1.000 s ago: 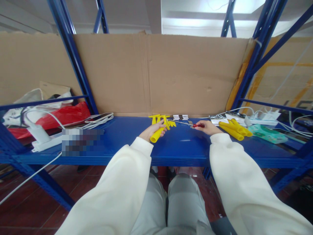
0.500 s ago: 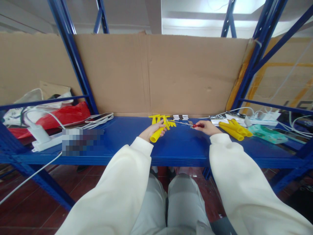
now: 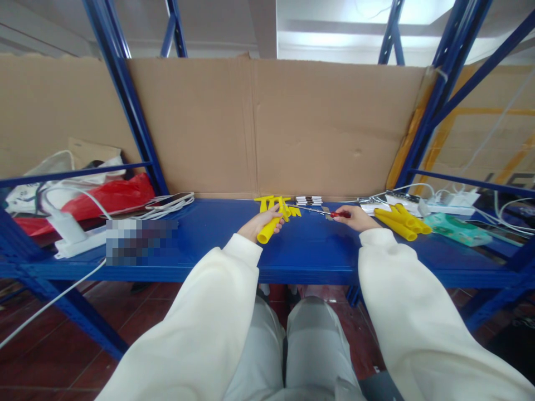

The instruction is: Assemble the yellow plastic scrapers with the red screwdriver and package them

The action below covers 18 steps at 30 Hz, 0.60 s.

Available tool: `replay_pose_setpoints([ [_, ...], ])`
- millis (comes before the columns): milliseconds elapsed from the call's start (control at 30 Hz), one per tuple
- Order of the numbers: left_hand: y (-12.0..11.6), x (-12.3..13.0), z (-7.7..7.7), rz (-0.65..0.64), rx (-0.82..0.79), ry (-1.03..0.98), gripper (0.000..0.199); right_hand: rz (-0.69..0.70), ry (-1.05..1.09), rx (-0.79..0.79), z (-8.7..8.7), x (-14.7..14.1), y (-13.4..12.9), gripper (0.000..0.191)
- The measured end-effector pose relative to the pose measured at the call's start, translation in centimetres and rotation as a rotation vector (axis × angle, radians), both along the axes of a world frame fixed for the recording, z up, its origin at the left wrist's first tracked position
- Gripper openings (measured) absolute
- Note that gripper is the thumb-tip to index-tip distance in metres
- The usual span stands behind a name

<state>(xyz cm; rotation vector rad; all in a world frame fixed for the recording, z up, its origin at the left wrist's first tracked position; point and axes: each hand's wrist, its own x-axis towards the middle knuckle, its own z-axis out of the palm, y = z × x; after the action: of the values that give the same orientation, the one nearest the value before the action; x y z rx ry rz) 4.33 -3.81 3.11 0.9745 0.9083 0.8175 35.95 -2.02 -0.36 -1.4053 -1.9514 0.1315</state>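
My left hand [image 3: 259, 221] is wrapped round a yellow tubular piece [image 3: 268, 230], whose open round end points toward me. In my right hand [image 3: 351, 216] is the red handle of a screwdriver [image 3: 339, 214]. Its thin metal shaft points left and reaches the far end of the yellow piece; the exact contact of the tip is too small to tell. Other yellow parts [image 3: 264, 204] lie just behind my left hand, near the cardboard. To the right of my right hand several yellow tubes [image 3: 397, 221] are piled together.
A blue shelf top [image 3: 209, 239] carries everything, with a cardboard panel [image 3: 317, 128] at its back. Small black-and-white items [image 3: 308, 200] lie near the panel. A green packet [image 3: 458, 229] and white power strip sit right; a phone [image 3: 169, 200], cables and red bag [image 3: 125, 197] sit left.
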Motion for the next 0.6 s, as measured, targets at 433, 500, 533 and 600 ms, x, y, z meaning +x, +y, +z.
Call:
replay_pose_setpoints([
  [433, -0.12, 0.03, -0.07, -0.014, 0.010, 0.030, 0.064, 0.054, 0.009, 0.023, -0.20, 0.08, 0.18, 0.028],
  [500, -0.02, -0.05, -0.13, -0.027, 0.005, 0.025, 0.064, 0.047, -0.002, 0.023, -0.13, 0.07, 0.12, 0.026],
  [533, 0.09, -0.12, -0.20, -0.037, 0.000, 0.016, 0.063, 0.042, -0.008, 0.024, -0.11, 0.07, 0.10, 0.025],
  [600, 0.37, -0.29, -0.34, -0.054, -0.008, -0.008, 0.062, 0.032, -0.017, 0.024, -0.09, 0.08, 0.11, 0.023],
])
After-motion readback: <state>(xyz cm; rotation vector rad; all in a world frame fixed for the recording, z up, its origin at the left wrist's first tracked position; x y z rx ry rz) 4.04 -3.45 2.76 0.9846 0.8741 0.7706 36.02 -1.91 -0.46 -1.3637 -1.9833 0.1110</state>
